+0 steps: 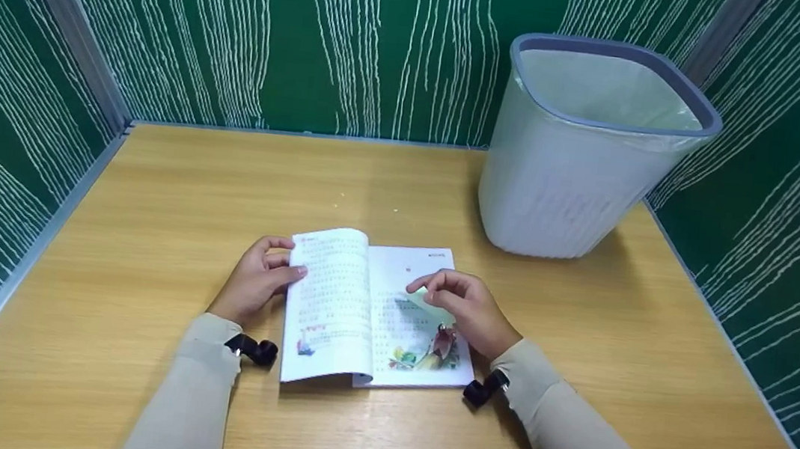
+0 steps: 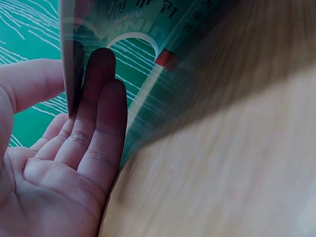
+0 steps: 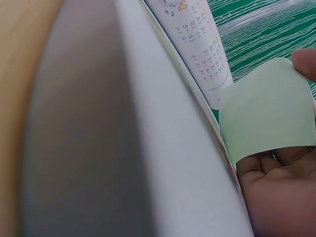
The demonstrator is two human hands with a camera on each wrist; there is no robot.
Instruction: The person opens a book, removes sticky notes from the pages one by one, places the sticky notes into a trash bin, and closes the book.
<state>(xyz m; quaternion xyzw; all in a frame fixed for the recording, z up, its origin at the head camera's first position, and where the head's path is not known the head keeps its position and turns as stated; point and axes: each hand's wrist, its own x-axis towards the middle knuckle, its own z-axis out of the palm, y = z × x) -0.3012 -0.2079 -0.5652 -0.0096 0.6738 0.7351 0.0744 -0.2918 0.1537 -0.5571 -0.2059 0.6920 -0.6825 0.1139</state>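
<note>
— Green walls (image 1: pixel 448 4) streaked white surround a wooden table (image 1: pixel 188 170), one bin (image 1: pixel 556 174) at upper right. Where's your book (image 1: pixel 326 306)?

— Head view: one book, open, lower centre, between my left hand (image 1: pixel 254 283) and right hand (image 1: pixel 473 312), which are apart; the spread lies longest across the frame. One pale green slip (image 1: pixel 428 307) is over its right page (image 1: pixel 395 329).

— Left wrist?

— My left hand pinches the book's edge, upper left.

— Right wrist?

— My right hand, the nearer, pinches the slip, right of centre; whether it touches the page, I can't tell.

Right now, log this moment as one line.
left hand: holds open book by left edge | right hand: pinches pale green slip over right page | bin: upright on table
</note>
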